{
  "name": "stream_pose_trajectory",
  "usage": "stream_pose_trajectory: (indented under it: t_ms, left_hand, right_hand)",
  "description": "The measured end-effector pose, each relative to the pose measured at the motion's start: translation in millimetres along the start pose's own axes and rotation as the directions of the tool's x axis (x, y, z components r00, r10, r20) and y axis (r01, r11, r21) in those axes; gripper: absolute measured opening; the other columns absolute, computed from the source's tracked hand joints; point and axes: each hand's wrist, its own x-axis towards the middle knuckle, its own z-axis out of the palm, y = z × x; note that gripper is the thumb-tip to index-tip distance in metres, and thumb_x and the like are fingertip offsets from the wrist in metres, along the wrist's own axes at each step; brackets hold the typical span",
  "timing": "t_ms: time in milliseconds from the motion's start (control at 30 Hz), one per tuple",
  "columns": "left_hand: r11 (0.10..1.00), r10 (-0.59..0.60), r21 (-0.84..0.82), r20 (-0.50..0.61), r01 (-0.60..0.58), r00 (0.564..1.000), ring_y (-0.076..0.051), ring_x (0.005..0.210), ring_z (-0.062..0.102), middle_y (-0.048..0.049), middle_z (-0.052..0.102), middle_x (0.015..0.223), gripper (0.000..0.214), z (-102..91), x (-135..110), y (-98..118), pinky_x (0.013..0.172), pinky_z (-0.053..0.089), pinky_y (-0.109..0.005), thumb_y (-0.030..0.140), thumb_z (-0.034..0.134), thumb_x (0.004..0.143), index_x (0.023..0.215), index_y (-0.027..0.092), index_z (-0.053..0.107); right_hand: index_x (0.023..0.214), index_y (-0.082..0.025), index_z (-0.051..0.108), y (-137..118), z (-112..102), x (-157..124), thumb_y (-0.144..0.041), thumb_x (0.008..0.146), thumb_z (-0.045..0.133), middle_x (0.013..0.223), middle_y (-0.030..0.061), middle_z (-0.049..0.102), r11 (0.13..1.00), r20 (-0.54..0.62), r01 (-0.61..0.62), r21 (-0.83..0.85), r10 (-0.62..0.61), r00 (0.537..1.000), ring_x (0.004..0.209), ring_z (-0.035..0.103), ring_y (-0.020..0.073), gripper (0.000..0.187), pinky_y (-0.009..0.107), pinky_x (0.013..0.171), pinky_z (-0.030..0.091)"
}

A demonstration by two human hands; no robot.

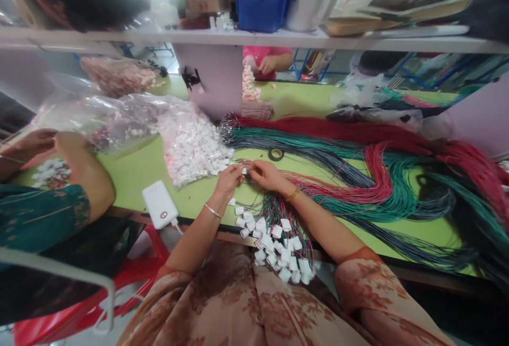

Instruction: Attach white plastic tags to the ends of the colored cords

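My left hand (230, 179) and my right hand (265, 174) meet above the green table (139, 168), fingers pinched together on a small white connector (245, 171) and thin wire ends. Just left of them lies a heap of white connectors (194, 150) spilling from clear plastic. Below my hands, a bundle of wires with white connectors fitted (278, 245) hangs over the table's near edge onto my lap. Long red, green and dark wire bundles (382, 176) stretch away to the right.
A white power bank (160, 204) lies at the near edge. A tape ring (275, 153) sits beyond my hands. A co-worker's arm (85, 168) rests at left near more connectors. Another person in pink (266, 60) sits opposite. A shelf (254, 38) overhangs.
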Motion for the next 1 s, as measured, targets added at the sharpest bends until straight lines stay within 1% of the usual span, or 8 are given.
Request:
stream_pose_trajectory:
  t_ms: [333, 433, 500, 600, 633, 767, 900, 1000]
  left_hand:
    - [0.996, 0.050, 0.078, 0.031, -0.052, 0.998, -0.005, 0.045, 0.046, 0.0005, 0.059, 0.058, 0.028, 3.0, -4, 2, 0.044, 0.032, -0.018, 0.035, 0.078, 0.066, 0.075, 0.014, 0.062]
    - [0.988, 0.080, 0.116, 0.192, -0.103, 0.978, -0.004, 0.046, 0.046, -0.0026, 0.065, 0.069, 0.026, 2.6, -15, 15, 0.045, 0.033, -0.018, 0.037, 0.075, 0.070, 0.074, 0.014, 0.064]
    - [0.957, -0.024, 0.266, 0.458, -0.111, 0.888, -0.007, 0.049, 0.051, -0.0055, 0.068, 0.072, 0.025, 6.0, -27, 22, 0.048, 0.038, -0.020, 0.038, 0.075, 0.071, 0.074, 0.014, 0.069]
    - [0.868, -0.281, 0.467, 0.743, -0.169, 0.608, -0.013, 0.055, 0.059, -0.0068, 0.071, 0.070, 0.025, 16.0, -43, 22, 0.050, 0.044, -0.022, 0.036, 0.081, 0.063, 0.079, 0.017, 0.076]
    - [0.852, -0.295, 0.480, 0.769, -0.207, 0.567, -0.014, 0.054, 0.060, -0.0062, 0.071, 0.068, 0.026, 18.8, -46, 20, 0.050, 0.044, -0.023, 0.035, 0.082, 0.060, 0.078, 0.018, 0.077]
    - [0.851, -0.099, 0.407, 0.745, -0.332, 0.660, -0.020, 0.063, 0.065, -0.0061, 0.072, 0.069, 0.028, 14.6, -43, 17, 0.058, 0.050, -0.026, 0.037, 0.086, 0.051, 0.072, 0.021, 0.076]
    - [0.806, 0.186, 0.478, 0.353, -0.348, 0.917, -0.021, 0.074, 0.064, -0.0084, 0.071, 0.076, 0.024, -9.3, -22, 26, 0.072, 0.050, -0.031, 0.040, 0.072, 0.071, 0.081, 0.018, 0.074]
    - [0.587, 0.486, 0.747, -0.018, -0.312, 0.874, -0.022, 0.085, 0.060, -0.0094, 0.066, 0.089, 0.015, -23.4, -8, 30, 0.080, 0.046, -0.033, 0.025, 0.060, 0.080, 0.088, 0.018, 0.071]
  right_hand:
    - [0.073, -0.017, 0.055, 3, -15, -1, -0.032, 0.086, 0.047, 0.064, -0.0015, 0.052, 1.000, 0.024, -0.027, 0.008, 0.027, 0.999, 0.059, 0.040, 0.0109, 0.022, 0.023, 0.058, 0.031]
    - [0.075, -0.015, 0.058, 7, -31, 4, -0.035, 0.088, 0.047, 0.067, -0.0008, 0.054, 0.998, -0.034, -0.068, 0.006, 0.068, 0.997, 0.061, 0.043, 0.0108, 0.027, 0.023, 0.060, 0.032]
    - [0.074, -0.014, 0.060, 6, -35, 7, -0.033, 0.088, 0.048, 0.065, -0.0010, 0.055, 0.999, 0.050, -0.042, -0.024, 0.043, 0.998, 0.061, 0.044, 0.0106, 0.026, 0.022, 0.060, 0.033]
    - [0.077, -0.014, 0.064, -1, -22, 6, -0.024, 0.083, 0.052, 0.070, 0.0002, 0.062, 0.994, 0.279, 0.053, -0.093, -0.025, 0.960, 0.063, 0.048, 0.0108, 0.016, 0.022, 0.063, 0.035]
    - [0.079, -0.014, 0.065, -4, -15, 6, -0.020, 0.081, 0.054, 0.074, 0.0016, 0.064, 0.986, 0.322, 0.078, -0.146, -0.027, 0.946, 0.065, 0.050, 0.0115, 0.013, 0.022, 0.064, 0.036]
    - [0.084, -0.015, 0.067, -13, 16, 2, -0.017, 0.083, 0.053, 0.087, 0.0088, 0.068, 0.890, 0.257, 0.007, -0.457, 0.124, 0.959, 0.073, 0.057, 0.0166, 0.015, 0.025, 0.064, 0.036]
    - [0.098, -0.015, 0.064, -14, 29, -2, -0.027, 0.092, 0.044, 0.093, 0.0133, 0.068, 0.814, 0.210, -0.007, -0.580, 0.158, 0.965, 0.078, 0.059, 0.0213, 0.024, 0.028, 0.065, 0.038]
    - [0.102, -0.011, 0.060, -14, 29, -7, -0.025, 0.091, 0.043, 0.098, 0.0172, 0.066, 0.783, 0.215, 0.061, -0.618, 0.094, 0.972, 0.083, 0.059, 0.0240, 0.025, 0.030, 0.068, 0.039]
